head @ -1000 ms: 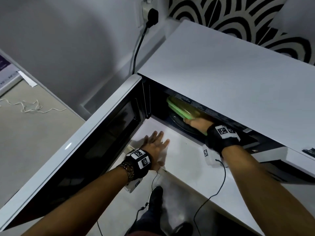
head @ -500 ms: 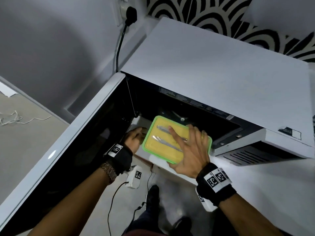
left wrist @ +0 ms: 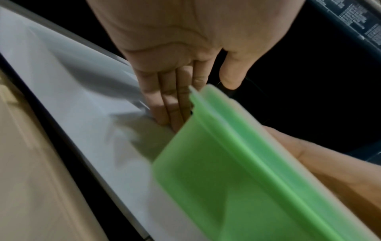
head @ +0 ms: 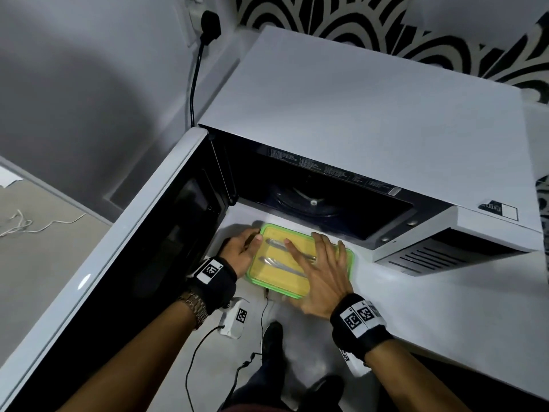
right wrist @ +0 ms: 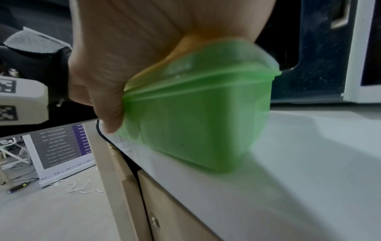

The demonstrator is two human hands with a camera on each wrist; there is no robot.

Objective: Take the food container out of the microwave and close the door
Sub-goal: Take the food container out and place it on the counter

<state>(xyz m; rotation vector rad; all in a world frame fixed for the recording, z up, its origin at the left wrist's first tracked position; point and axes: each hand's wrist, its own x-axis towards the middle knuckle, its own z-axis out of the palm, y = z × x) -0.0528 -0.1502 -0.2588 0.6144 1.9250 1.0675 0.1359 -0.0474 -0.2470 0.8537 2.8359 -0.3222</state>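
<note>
In front of the microwave [head: 371, 120], my right hand [head: 323, 275] grips the container [head: 285, 278]; left hand [head: 240, 251], fingers straight, steadies it. Next: set it down, shut the door [head: 98, 263].

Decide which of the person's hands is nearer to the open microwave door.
Left. The left hand sits at the container's door-side end, close beside the microwave door; the right hand lies across the container's lid, farther from it.
</note>
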